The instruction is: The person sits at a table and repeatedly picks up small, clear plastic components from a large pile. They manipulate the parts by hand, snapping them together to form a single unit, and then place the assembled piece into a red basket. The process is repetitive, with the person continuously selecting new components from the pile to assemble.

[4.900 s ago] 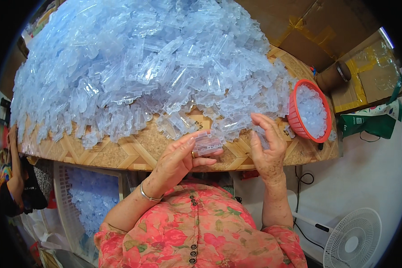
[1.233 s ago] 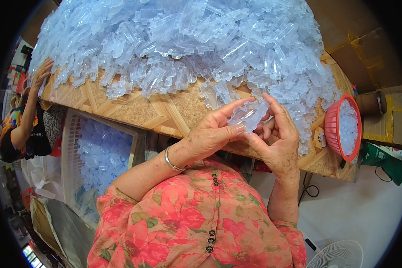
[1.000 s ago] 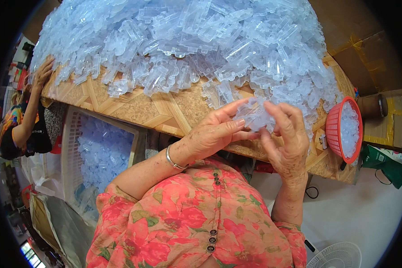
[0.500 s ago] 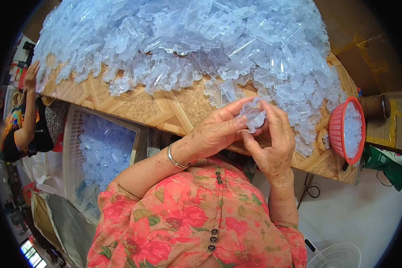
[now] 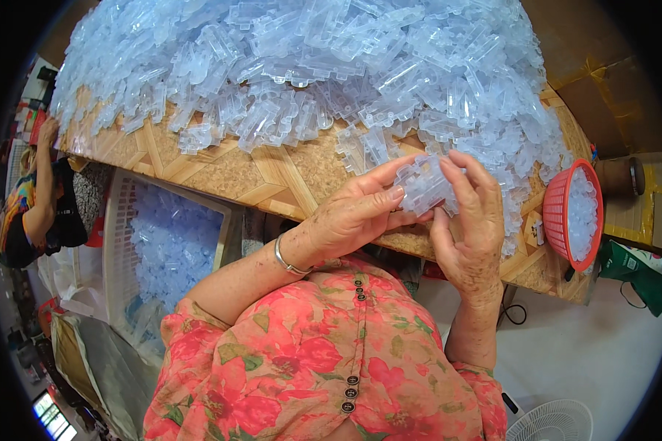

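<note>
A clear plastic piece [image 5: 424,185] with notched edges is held in front of me, above the near edge of the table. My left hand [image 5: 360,208] pinches its left side between thumb and fingers. At its right side is my right hand [image 5: 469,228], thumb and fingers curved around that edge; whether they press on it is hard to make out. Beyond both hands, a big heap of similar clear plastic pieces [image 5: 294,59] covers most of the table [image 5: 221,173].
A red plastic basket [image 5: 559,217] of clear pieces stands at the table's right edge. Left below the table is a white crate [image 5: 121,250] full of pieces. A co-worker's arm [image 5: 44,176] reaches the table's far left. A white fan [image 5: 555,422] is at lower right.
My right hand has shifted right and its fingers have spread further apart. The plastic piece now lies flatter and shows more of its surface. The co-worker's hand has lowered slightly.
</note>
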